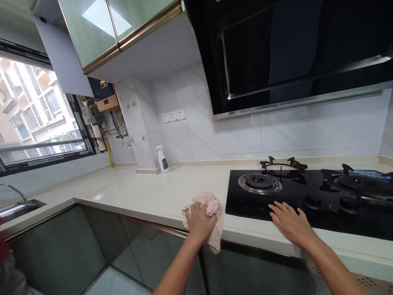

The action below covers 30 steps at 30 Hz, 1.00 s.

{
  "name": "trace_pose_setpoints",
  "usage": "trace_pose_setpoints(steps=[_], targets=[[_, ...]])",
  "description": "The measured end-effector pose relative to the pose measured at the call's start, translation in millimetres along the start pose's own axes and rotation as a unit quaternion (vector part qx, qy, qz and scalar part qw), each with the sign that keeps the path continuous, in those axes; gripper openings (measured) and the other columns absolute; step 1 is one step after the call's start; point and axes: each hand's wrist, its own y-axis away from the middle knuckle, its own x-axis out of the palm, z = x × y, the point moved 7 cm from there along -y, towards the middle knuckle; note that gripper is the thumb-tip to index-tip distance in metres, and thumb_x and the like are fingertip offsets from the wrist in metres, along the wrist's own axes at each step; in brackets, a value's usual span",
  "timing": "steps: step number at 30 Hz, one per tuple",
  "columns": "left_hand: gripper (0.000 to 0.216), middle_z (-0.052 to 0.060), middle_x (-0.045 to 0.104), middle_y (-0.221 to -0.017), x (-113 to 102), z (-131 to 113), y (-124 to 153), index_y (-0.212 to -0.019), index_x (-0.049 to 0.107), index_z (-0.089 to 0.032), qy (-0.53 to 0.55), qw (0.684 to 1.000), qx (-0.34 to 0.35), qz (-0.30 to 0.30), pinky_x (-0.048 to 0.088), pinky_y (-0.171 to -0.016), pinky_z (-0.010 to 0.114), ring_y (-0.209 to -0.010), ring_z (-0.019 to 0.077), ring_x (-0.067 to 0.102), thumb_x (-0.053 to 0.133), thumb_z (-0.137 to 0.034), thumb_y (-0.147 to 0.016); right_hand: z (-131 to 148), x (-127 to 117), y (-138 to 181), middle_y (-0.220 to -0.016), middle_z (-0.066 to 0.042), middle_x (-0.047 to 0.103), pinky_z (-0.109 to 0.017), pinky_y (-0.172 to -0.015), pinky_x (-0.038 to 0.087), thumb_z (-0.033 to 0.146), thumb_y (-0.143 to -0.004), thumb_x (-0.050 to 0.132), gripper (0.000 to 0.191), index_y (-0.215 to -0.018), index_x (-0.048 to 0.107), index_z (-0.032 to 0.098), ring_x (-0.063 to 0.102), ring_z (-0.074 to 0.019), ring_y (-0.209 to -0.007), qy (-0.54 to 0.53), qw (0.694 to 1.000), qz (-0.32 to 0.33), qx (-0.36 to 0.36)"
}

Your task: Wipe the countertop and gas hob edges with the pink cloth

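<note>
My left hand (199, 221) is closed around a bunched pink cloth (211, 205) at the front edge of the cream countertop (147, 192); part of the cloth hangs over the edge. My right hand (290, 223) lies flat with fingers spread on the front left corner of the black glass gas hob (245, 205). The left burner (259, 183) sits bare, its black pan support (284, 165) lifted off and set behind it. The hob's two knobs (313, 200) are just right of my right hand.
A white spray bottle (162, 159) stands against the tiled wall at the back of the counter. A black range hood (291, 53) hangs above the hob. A sink (18, 207) lies far left under the window. Grey cabinet doors (92, 246) run below the counter.
</note>
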Motion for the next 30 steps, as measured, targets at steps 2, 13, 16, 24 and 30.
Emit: trace_pose_setpoints(steps=[2, 13, 16, 24, 30], targets=[[0.047, 0.014, 0.058, -0.136, 6.7, -38.0, 11.4, -0.126, 0.065, -0.025, 0.015, 0.999, 0.039, 0.017, 0.032, -0.107, 0.056, -0.124, 0.0368, 0.047, 0.058, -0.050, -0.087, -0.4, -1.9, -0.2, -0.156, -0.006, 0.045, -0.063, -0.115, 0.027, 0.040, -0.099, 0.024, 0.059, -0.148, 0.053, 0.026, 0.035, -0.0335, -0.146, -0.004, 1.000, -0.004, 0.003], [0.054, 0.017, 0.054, -0.137, 13.8, -70.6, 15.6, -0.129, 0.059, -0.022, 0.045, 0.991, 0.107, 0.060, 0.030, -0.108, 0.062, -0.127, 0.0407, 0.044, 0.055, -0.056, -0.087, -8.1, 8.3, -1.1, -0.156, -0.003, 0.046, -0.061, -0.116, 0.027, 0.042, -0.098, 0.024, 0.058, -0.147, 0.054, 0.029, 0.036, -0.0308, -0.146, 0.006, 1.000, -0.016, 0.005], [0.059, 0.015, 0.054, -0.140, 13.5, -61.5, 2.8, -0.134, 0.056, -0.023, 0.055, 0.989, 0.113, 0.075, 0.030, -0.110, 0.059, -0.129, 0.0374, 0.045, 0.052, -0.060, -0.089, -8.4, 6.9, -0.3, -0.155, -0.003, 0.046, -0.062, -0.116, 0.028, 0.041, -0.098, 0.024, 0.059, -0.146, 0.055, 0.028, 0.037, -0.0308, -0.145, 0.003, 1.000, -0.016, 0.006], [0.065, 0.014, 0.051, -0.144, 30.3, -48.4, -42.8, -0.140, 0.054, -0.025, 0.040, 0.989, 0.096, 0.109, 0.030, -0.111, 0.060, -0.133, 0.0360, 0.044, 0.039, -0.069, -0.095, -11.3, 9.3, 0.6, -0.158, -0.002, 0.043, -0.060, -0.117, 0.027, 0.044, -0.098, 0.021, 0.061, -0.149, 0.051, 0.028, 0.034, -0.0301, -0.147, 0.012, 1.000, 0.001, 0.000], [0.063, 0.014, 0.055, -0.141, 36.1, -45.5, -63.8, -0.136, 0.058, -0.021, 0.009, 0.995, 0.054, 0.086, 0.033, -0.110, 0.059, -0.131, 0.0359, 0.047, 0.037, -0.065, -0.097, -7.3, 5.8, 1.1, -0.156, -0.004, 0.045, -0.061, -0.117, 0.028, 0.040, -0.100, 0.025, 0.057, -0.147, 0.054, 0.029, 0.036, -0.0306, -0.146, 0.005, 1.000, -0.019, 0.001]])
